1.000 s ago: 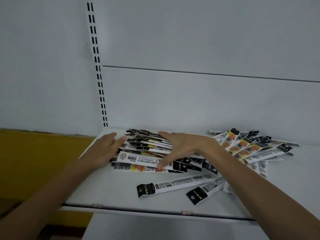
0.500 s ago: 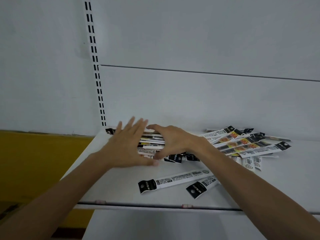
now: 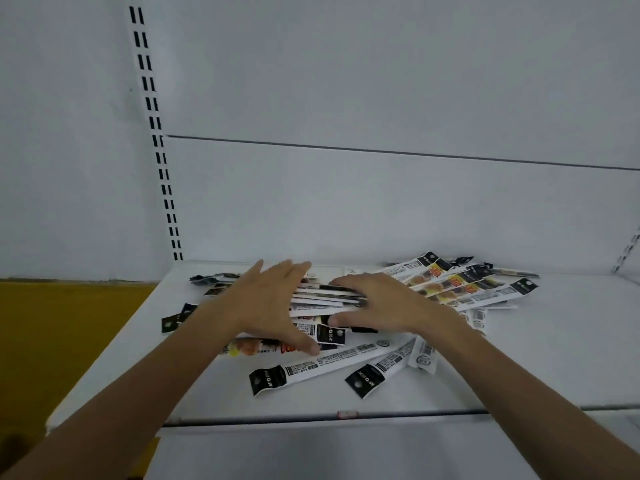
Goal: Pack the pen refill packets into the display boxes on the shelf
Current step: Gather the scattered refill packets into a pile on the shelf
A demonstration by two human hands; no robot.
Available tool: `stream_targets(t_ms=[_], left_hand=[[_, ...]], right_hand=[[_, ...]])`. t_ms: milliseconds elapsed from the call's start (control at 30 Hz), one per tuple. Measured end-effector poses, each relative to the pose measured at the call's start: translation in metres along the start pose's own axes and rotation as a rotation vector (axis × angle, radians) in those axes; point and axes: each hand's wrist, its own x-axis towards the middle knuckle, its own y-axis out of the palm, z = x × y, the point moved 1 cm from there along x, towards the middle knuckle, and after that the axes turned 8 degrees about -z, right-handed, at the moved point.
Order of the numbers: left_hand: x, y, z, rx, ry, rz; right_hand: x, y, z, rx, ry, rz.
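Observation:
A heap of long pen refill packets [image 3: 460, 289], white with black hang tabs, lies on the white shelf [image 3: 554, 358]. My left hand [image 3: 266, 303] is spread with straight fingers against the left side of the middle stack [image 3: 325, 299]. My right hand [image 3: 384, 303] lies flat on the stack's right side, fingers pointing left. Two loose packets [image 3: 322, 365] [image 3: 381, 368] lie nearer the front edge. No display box is in view.
Several packets [image 3: 211, 280] lie scattered at the shelf's left rear. A slotted upright [image 3: 152, 116] runs up the white back panel. A yellow surface [image 3: 62, 341] lies left of the shelf. The shelf's front edge [image 3: 346, 415] runs across below my forearms.
Both hands have stayed pressed against the middle stack. The left hand's thumb now reaches lower over the front packets, and packets have spilled out to the left of it.

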Motion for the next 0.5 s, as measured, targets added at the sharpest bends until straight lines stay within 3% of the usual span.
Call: stream_targets(t_ms=[133,233,500], left_hand=[[0.005,0.011,-0.006,-0.077,-0.016,-0.059],[0.007,0.014,-0.008,-0.023,-0.02,-0.137],[0.001,0.015,-0.016,0.01,-0.027,-0.253]], right_hand=[[-0.01,-0.017,-0.019,0.343,0.136,-0.185],[0.002,-0.021,-0.039,0.249,0.208,-0.344],[0.069,-0.006,-0.018,-0.25,0.281,-0.034]])
